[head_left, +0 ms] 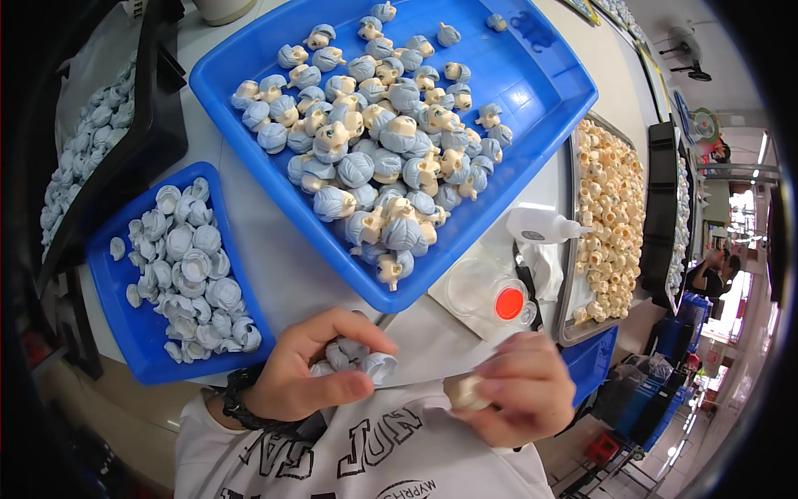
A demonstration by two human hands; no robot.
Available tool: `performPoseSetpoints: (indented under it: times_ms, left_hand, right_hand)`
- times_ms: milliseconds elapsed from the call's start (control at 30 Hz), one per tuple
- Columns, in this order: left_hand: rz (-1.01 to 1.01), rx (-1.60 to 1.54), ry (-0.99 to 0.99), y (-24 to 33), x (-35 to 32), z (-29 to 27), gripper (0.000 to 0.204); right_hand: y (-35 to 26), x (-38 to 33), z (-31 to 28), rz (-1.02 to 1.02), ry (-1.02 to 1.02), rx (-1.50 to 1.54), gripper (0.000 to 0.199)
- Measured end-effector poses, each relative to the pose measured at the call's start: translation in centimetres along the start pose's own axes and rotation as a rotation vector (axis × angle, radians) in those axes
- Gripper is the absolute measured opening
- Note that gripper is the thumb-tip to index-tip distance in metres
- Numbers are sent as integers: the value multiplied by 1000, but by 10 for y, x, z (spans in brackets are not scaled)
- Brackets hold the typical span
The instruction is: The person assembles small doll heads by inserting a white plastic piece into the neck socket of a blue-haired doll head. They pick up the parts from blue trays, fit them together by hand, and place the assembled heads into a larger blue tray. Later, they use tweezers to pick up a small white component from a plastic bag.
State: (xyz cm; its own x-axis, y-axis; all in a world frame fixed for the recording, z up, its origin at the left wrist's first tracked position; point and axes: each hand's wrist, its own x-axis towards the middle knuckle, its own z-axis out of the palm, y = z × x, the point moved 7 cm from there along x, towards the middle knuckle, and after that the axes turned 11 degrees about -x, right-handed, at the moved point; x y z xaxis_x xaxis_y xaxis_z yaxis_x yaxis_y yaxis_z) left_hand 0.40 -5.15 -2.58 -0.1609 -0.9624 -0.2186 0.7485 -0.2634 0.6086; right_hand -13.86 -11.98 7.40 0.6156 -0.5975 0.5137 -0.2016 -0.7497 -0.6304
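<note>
My left hand (303,366), wearing a dark band at the wrist, curls around several pale blue-grey doll hair pieces (379,367). One of them sits at the fingertips with its hollow side showing. To its right, and apart from it, my right hand (525,389) pinches a cream doll head piece (465,392); motion blurs these fingers. Beyond both hands lies a large blue tray (532,91) with a heap of doll heads (331,143) wearing the same hair. A smaller blue tray (116,287) at the left holds loose hair pieces (195,264).
At the right a metal tray (573,334) is filled with cream head pieces (611,220). Between it and the large tray are a white squeeze bottle (536,226) and a clear round container (474,284) with a red disc (509,303). A black bin (158,116) stands far left.
</note>
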Motion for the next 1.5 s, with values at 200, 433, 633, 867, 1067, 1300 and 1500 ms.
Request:
performPoseSetpoints:
  times_ms: [200, 433, 633, 867, 1067, 1300, 1500]
  left_hand:
    - [-97, -26, 67, -3, -2, -1, 33]
    - [1, 179, 15, 0, 0, 2, 26]
    - [-90, 46, 21, -5, -2, 3, 31]
    - [80, 56, 52, -4, 0, -4, 41]
    - [-2, 108, 126, 0, -3, 3, 42]
    - [191, 314, -105, 8, 0, 13, 32]
    - [190, 48, 289, 12, -3, -5, 37]
  right_hand:
    - [-6, 10, 31, 8, -21, -6, 31]
    - [-8, 5, 44, -66, -139, -54, 30]
    - [-15, 1, 48, -87, -72, -144, 36]
    - [-18, -3, 64, -36, -9, -207, 39]
    - [-16, -4, 72, -65, -22, -306, 38]
    - [-14, -1, 55, 40, -52, -192, 33]
    - [-10, 3, 52, 22, -25, -41, 35]
